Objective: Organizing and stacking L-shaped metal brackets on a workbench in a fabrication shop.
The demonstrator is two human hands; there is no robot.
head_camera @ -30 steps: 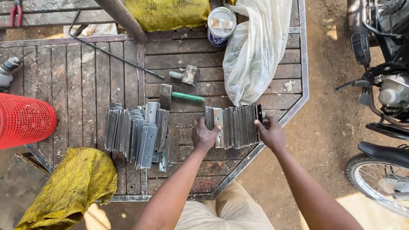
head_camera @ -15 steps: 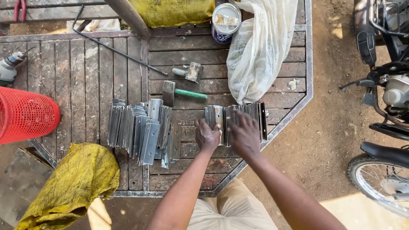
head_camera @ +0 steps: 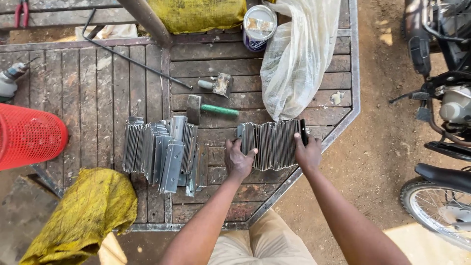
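A row of thin grey metal plates (head_camera: 273,143) stands on edge on the wooden table (head_camera: 98,98). My left hand (head_camera: 238,159) presses against the row's left end. At the right end my right hand (head_camera: 307,152) presses inward, so the row is squeezed between both hands. A second, looser bundle of similar metal plates (head_camera: 162,152) lies to the left, apart from my hands.
A green-handled hammer (head_camera: 208,108) and a small mallet (head_camera: 216,85) lie behind the plates. A clear plastic bag (head_camera: 297,59), a tin can (head_camera: 259,27), yellow sacks (head_camera: 81,216), a red mesh basket (head_camera: 27,137) and a drill (head_camera: 11,81) surround them. A motorcycle (head_camera: 441,98) stands at right.
My right hand moved from the middle of the plate row back out to its right end. My left hand stays at the left end.
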